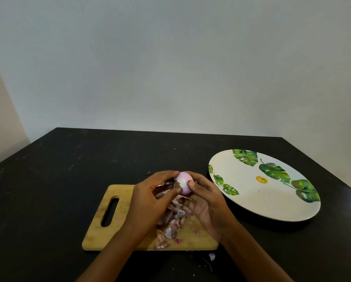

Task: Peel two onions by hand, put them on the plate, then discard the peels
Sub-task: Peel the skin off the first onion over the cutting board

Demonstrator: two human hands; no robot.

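A pale pink, round, mostly peeled onion [183, 183] is held in the air between both hands, above the far edge of the rectangular wooden cutting board [101, 233] and clear of it; the right hand [208, 203] cradles it from the right and from below, its grip closed round the bulb with the thumb [191, 183] pressed on the near face; the left hand [149, 198] comes in from the other side, its grip narrowed to a pinch of thumb and fingers on a tuft of brown papery skin [176, 184] that clings to the left end of the onion; under the hands a loose heap of pink and white peels [171, 222] lies on the right half of the board, whose slotted handle [110, 211] points left; the board sits on a black, scuffed tabletop [58, 180]; to the right of the board, near it but apart, lies a large round white plate with green leaf prints [241, 202] and a small yellow mark near its middle; one small pale scrap of peel [211, 256] lies on the tabletop just in front of the board's near right corner, and a dark scrap [147, 173] lies just beyond the board's far edge; a plain pale grey wall [170, 68] rises behind the tabletop.
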